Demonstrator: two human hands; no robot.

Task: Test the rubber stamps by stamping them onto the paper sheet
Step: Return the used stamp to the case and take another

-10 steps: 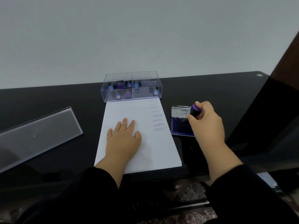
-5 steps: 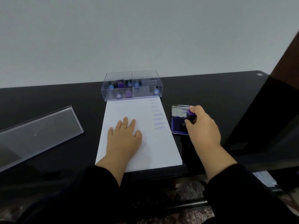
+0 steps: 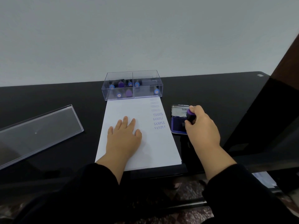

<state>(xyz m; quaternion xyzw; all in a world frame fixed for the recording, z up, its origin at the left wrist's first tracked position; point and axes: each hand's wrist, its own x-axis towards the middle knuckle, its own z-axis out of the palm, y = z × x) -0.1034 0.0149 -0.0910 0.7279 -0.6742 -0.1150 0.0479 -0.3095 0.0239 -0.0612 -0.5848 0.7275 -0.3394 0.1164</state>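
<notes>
A white paper sheet (image 3: 155, 143) lies on the black table, with a column of blue prints reading SAMPLE (image 3: 159, 122) down its right side. My left hand (image 3: 124, 136) rests flat on the sheet, fingers straight. To the right sits an open blue ink pad (image 3: 178, 125) with its lid raised. My right hand (image 3: 202, 126) grips a stamp with a purple top (image 3: 189, 114) and holds it down on the pad. A clear plastic box (image 3: 132, 85) at the sheet's far edge contains several more stamps.
The box's clear lid (image 3: 37, 131) lies on the black table (image 3: 210, 94) at the left. A dark brown panel (image 3: 284, 65) rises at the right edge. A pale wall stands behind the table. Patterned floor shows below the table's near edge.
My right hand with the stamp has shifted slightly left and down onto the ink pad. My left hand has stayed flat on the paper.
</notes>
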